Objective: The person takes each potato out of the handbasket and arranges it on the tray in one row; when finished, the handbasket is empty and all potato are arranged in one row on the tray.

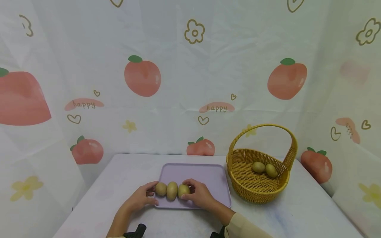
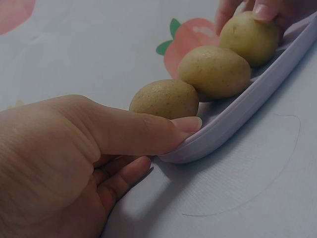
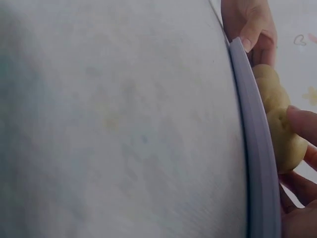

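Note:
Three potatoes stand in a row on the lilac tray (image 1: 208, 178): a left potato (image 1: 161, 189), a middle potato (image 1: 172, 190) and a right potato (image 1: 183, 190). My right hand (image 1: 202, 195) pinches the right potato, thumb in front and fingers behind. At the tray's left edge is my left hand (image 1: 139, 197), beside the left potato. In the left wrist view its thumb (image 2: 148, 131) lies straight across the tray's rim, in front of the left potato (image 2: 166, 98). Its other fingers are loosely bent outside the rim and partly hidden.
A yellow wicker basket (image 1: 253, 195) with a tall handle stands right of the tray. Two potatoes (image 1: 265, 169) lie inside it. A white cloth covers the table (image 1: 285, 215), and a fruit-print curtain (image 1: 178, 129) hangs behind and at the sides.

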The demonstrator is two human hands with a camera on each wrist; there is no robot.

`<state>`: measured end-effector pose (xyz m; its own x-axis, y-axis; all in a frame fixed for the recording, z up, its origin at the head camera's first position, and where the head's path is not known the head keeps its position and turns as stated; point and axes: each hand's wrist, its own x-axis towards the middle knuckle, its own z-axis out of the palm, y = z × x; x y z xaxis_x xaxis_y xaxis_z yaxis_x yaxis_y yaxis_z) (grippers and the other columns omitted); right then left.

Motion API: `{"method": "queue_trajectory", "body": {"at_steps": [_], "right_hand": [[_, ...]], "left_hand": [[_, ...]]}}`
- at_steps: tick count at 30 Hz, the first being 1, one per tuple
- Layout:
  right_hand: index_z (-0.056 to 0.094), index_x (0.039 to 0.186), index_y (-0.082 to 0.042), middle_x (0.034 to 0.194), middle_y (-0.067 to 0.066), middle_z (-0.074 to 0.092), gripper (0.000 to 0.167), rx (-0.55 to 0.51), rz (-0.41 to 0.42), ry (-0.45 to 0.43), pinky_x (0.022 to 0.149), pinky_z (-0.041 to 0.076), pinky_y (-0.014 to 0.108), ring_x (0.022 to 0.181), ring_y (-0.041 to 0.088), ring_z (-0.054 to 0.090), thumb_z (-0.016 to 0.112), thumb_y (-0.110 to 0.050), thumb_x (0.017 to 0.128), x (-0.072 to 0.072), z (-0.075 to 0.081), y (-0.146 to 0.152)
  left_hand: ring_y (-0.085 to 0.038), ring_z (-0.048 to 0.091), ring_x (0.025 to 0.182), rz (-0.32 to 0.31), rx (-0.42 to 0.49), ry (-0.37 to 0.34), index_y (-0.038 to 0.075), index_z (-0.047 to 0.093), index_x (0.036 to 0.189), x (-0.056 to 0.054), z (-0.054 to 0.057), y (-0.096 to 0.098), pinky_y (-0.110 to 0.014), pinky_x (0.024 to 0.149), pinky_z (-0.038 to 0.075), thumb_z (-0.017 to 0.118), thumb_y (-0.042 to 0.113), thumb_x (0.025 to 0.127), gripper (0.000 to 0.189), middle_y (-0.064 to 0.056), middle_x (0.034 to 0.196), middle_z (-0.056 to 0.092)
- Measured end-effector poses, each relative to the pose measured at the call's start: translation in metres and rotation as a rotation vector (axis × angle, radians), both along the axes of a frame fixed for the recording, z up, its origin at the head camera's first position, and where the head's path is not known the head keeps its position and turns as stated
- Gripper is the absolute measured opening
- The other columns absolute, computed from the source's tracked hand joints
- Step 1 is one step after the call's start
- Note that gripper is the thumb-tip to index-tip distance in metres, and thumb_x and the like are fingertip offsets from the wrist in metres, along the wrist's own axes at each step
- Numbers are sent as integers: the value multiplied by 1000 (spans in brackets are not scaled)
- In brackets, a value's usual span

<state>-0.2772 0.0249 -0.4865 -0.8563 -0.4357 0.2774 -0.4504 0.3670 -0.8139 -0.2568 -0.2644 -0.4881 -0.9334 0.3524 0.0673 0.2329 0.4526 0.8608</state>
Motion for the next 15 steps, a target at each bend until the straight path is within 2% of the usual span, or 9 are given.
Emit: {"method": "queue_trajectory", "body": {"at_steps": [5, 8, 12, 15], "right_hand": [[62, 127, -8, 116, 12, 65, 56, 55, 11, -15, 86, 52, 40, 101, 26, 63, 82, -23, 78, 1, 11, 4], [59, 132, -9, 124, 13, 62, 59, 100, 24, 26, 88, 50, 45, 108, 33, 60, 81, -21, 79, 1, 23, 11], [60, 131, -9, 127, 9, 61, 53, 128, 48, 109, 87, 51, 45, 111, 34, 59, 78, -13, 81, -1, 47, 25], [62, 128, -9, 124, 8, 63, 48, 151, 50, 160, 89, 49, 48, 110, 32, 59, 78, -15, 82, -1, 68, 38]], "left_hand": [[-40, 58, 108, -1, 5, 6, -16, 37, 139, -1, 0, 0, -53, 94, 46, 81, 3, 74, 81, -28, 123, 56], [-40, 58, 108, -3, -2, 7, -15, 37, 139, -1, -1, 0, -51, 94, 47, 82, 5, 74, 82, -28, 125, 55], [-38, 59, 107, 2, -24, 8, -13, 38, 140, 0, -1, 1, -47, 94, 48, 82, 8, 73, 83, -26, 125, 56], [-37, 59, 106, 9, -33, 11, -13, 39, 140, 1, 2, 1, -47, 94, 48, 82, 8, 73, 82, -26, 123, 57]]}}
